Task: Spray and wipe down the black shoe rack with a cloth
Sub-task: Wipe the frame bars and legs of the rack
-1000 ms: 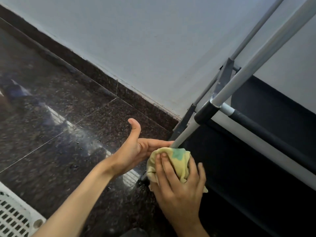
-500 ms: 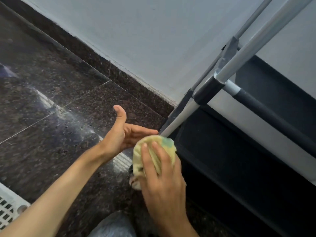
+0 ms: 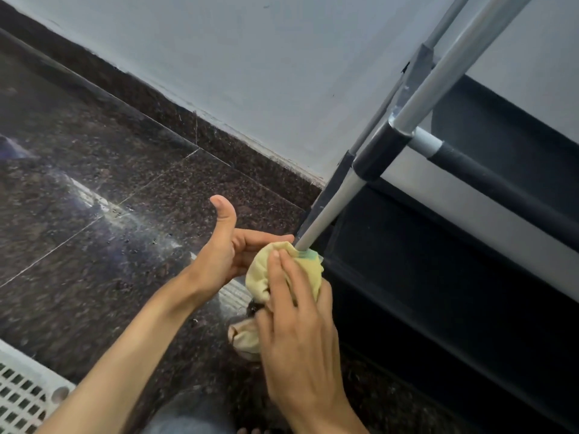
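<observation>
The right hand point(image 3: 300, 324) grasps the cloth point(image 3: 282, 274) around the foot of the rack point(image 3: 332, 208) leg; the left hand point(image 3: 232, 249), released, waits just beside the leg. A hard rub may shift the light rack. Wall point(image 3: 250, 73) behind the leg and basket point(image 3: 25, 393) near it limit the room.

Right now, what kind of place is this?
Probably a home, in a hallway or entry corner. A polished dark speckled granite floor meets a plain pale grey wall. A black fabric shoe rack with grey metal poles stands against that wall, and a white plastic lattice basket sits on the floor.
</observation>
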